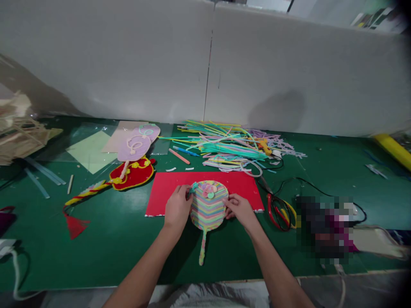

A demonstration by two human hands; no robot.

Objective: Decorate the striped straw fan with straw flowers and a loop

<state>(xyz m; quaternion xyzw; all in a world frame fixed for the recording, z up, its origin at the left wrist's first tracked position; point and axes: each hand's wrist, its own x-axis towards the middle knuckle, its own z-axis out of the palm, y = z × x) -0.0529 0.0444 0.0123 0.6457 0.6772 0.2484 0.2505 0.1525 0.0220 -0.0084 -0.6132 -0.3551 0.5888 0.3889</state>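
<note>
"Starting from the left?"

"Red-and-yellow fan (141,175) with twisted handle and red tassel (75,226), then a lilac fan (132,150) partly over it, both on the green table (109,256)."

"And next?"

"Left hand (177,207), fingers drawn in narrow at the upper left rim of a round striped fan (208,209), right by a teal ornament (193,187). Gripping rim or ornament: impossible to tell."

"And that striped one?"

"Between both hands, face up, mostly over a red board (159,194), handle pointing toward the table's near edge. Pastel discs (209,191) near the top. Beyond the board, chenille stems (231,149) heaped loosely."

"Farther right?"

"Right hand (240,209), right rim pinched between thumb and fingers. Past the board, red-handled scissors (271,209)."
</note>
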